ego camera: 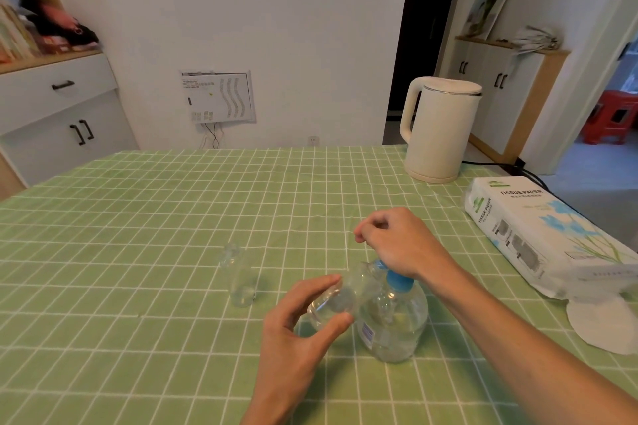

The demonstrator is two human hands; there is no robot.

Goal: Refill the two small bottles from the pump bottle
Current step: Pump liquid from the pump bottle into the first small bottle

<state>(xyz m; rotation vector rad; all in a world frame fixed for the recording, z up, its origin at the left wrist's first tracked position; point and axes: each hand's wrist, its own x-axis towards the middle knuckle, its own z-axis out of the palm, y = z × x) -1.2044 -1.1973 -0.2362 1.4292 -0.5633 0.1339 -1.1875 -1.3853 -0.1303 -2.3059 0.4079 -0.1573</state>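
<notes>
The clear pump bottle [393, 317] with a blue pump head [398, 281] stands on the green checked tablecloth [138, 252]. My left hand [297, 328] grips a small clear bottle [336, 302], tilted with its mouth toward the pump spout. The heel of my right hand [397, 245] rests on top of the pump head. Its fingers are curled, with the thumb against the index finger; whether they pinch something small is unclear. A second small clear bottle [240, 274] stands alone to the left, untouched.
A white electric kettle [436, 129] stands at the far right of the table, with a pack of tissue paper [538, 235] and a white round pad [604, 324] along the right edge. Cabinets stand beyond the table on the left and right.
</notes>
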